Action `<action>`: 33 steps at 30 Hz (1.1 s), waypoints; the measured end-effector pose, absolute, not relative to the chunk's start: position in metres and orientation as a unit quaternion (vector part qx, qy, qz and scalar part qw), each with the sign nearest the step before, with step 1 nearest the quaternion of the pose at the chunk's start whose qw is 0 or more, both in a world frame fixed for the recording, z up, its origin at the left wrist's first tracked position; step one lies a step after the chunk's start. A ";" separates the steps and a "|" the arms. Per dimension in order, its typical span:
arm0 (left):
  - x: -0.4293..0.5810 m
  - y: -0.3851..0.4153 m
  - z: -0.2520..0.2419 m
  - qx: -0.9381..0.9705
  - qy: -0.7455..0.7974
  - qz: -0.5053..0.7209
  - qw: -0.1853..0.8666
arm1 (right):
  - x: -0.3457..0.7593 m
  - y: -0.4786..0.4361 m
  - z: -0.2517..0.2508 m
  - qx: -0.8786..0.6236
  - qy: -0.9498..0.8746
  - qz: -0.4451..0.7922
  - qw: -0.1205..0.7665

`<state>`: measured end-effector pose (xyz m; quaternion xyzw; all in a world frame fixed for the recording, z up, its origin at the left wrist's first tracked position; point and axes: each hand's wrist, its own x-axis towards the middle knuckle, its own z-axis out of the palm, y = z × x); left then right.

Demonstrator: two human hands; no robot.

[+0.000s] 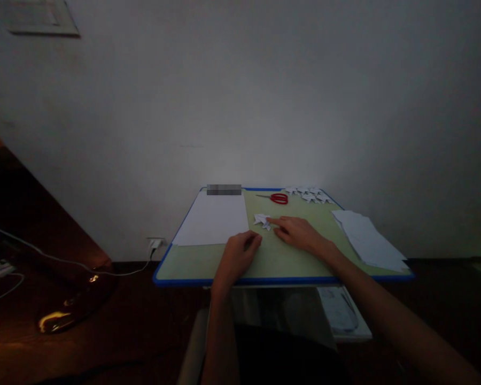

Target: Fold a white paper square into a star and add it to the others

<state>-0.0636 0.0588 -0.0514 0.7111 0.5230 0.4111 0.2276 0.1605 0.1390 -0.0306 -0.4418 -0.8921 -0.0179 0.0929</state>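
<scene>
A small white folded-paper figure with pointed legs, like an origami frog [261,219], lies on the pale green tabletop [288,264]. The stretched index finger of my right hand [296,231] touches its right side, while the other fingers are bent under. My left hand [240,251] rests on its side by the near right corner of a large white sheet [212,222]. Its fingers are loosely curled toward the thumb, and I see nothing in them. Beyond the paper figure lie red-handled scissors [278,199], blades pointing left.
Several similar folded-paper figures [310,194] sit in the far right corner. A stack of white paper [369,240] lies at the right edge, partly overhanging. Blue edging [184,282] rims the table, which stands against a wall. A white cable runs to a plug [155,244] at left.
</scene>
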 end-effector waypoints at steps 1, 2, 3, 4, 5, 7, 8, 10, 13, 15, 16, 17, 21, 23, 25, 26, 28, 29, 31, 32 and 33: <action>-0.064 0.059 -0.052 0.711 0.523 0.411 0.227 | 0.159 0.139 -0.030 -0.442 -0.892 -0.021 0.088; -0.064 0.059 -0.052 0.712 0.523 0.411 0.227 | 0.159 0.139 -0.030 -0.443 -0.892 -0.023 0.084; -0.064 0.059 -0.052 0.712 0.523 0.411 0.226 | 0.159 0.139 -0.031 -0.445 -0.892 -0.024 0.081; -0.064 0.059 -0.052 0.711 0.523 0.411 0.226 | 0.160 0.139 -0.031 -0.446 -0.891 -0.025 0.078; -0.064 0.059 -0.052 0.711 0.524 0.411 0.226 | 0.161 0.138 -0.032 -0.448 -0.890 -0.026 0.076; -0.063 0.059 -0.051 0.711 0.524 0.410 0.227 | 0.163 0.137 -0.034 -0.451 -0.889 -0.025 0.073; -0.063 0.059 -0.051 0.711 0.524 0.410 0.227 | 0.163 0.136 -0.035 -0.452 -0.889 -0.024 0.071; -0.063 0.059 -0.051 0.712 0.524 0.408 0.227 | 0.164 0.135 -0.036 -0.452 -0.889 -0.022 0.072; -0.063 0.059 -0.051 0.713 0.525 0.407 0.223 | 0.164 0.134 -0.039 -0.452 -0.888 -0.016 0.082; -0.063 0.059 -0.051 0.714 0.526 0.406 0.221 | 0.164 0.136 -0.041 -0.450 -0.889 -0.010 0.091; -0.063 0.059 -0.051 0.714 0.526 0.406 0.221 | 0.165 0.136 -0.042 -0.447 -0.890 -0.007 0.095; -0.063 0.059 -0.051 0.714 0.526 0.406 0.220 | 0.165 0.137 -0.043 -0.444 -0.891 -0.003 0.099; -0.063 0.058 -0.050 0.715 0.524 0.406 0.220 | 0.166 0.141 -0.042 -0.435 -0.892 0.010 0.122; -0.063 0.058 -0.049 0.715 0.524 0.406 0.222 | 0.163 0.143 -0.039 -0.437 -0.889 0.010 0.138; -0.063 0.058 -0.049 0.715 0.523 0.406 0.225 | 0.157 0.147 -0.036 -0.442 -0.884 0.005 0.154; -0.063 0.058 -0.050 0.715 0.523 0.406 0.226 | 0.153 0.150 -0.035 -0.444 -0.881 0.001 0.162; -0.063 0.059 -0.050 0.715 0.523 0.405 0.227 | 0.142 0.159 -0.033 -0.444 -0.879 -0.004 0.176; -0.064 0.059 -0.050 0.715 0.523 0.404 0.228 | 0.136 0.165 -0.034 -0.442 -0.878 -0.006 0.184; -0.064 0.060 -0.051 0.716 0.523 0.402 0.228 | 0.124 0.179 -0.036 -0.438 -0.876 -0.007 0.201; -0.064 0.060 -0.051 0.717 0.523 0.401 0.228 | 0.119 0.186 -0.038 -0.435 -0.876 -0.008 0.209; -0.065 0.060 -0.051 0.717 0.523 0.402 0.227 | 0.115 0.193 -0.041 -0.430 -0.877 -0.007 0.217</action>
